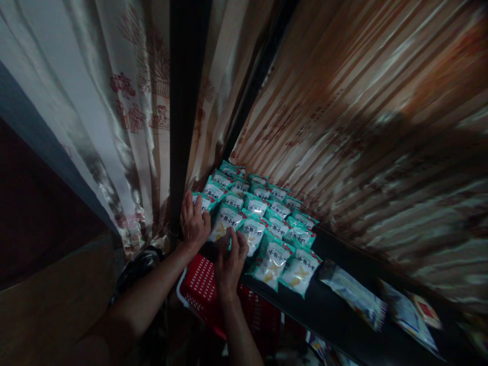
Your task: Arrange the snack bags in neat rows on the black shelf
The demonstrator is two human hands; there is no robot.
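Several teal-and-white snack bags stand in tight rows on a dark shelf (331, 295). My left hand (195, 223) is at the left end of the front rows. Its fingers are spread and rest against the side of a snack bag (205, 203), partly covering it. My right hand (231, 262) is in front of another snack bag (229, 217), fingers apart and slightly bent near its lower edge. Whether the fingertips touch that bag I cannot tell. Neither hand grips anything that shows. Two more bags (272, 259) (300, 269) lean at the front right of the group.
Below the shelf's front edge sits a red perforated basket (202, 279). A long blue-and-white packet (354, 292), another pale packet (409, 310) and a small red-and-cream packet (426, 309) lie to the right. Printed curtains (343, 101) hang behind, with a dark post (186, 91) at left.
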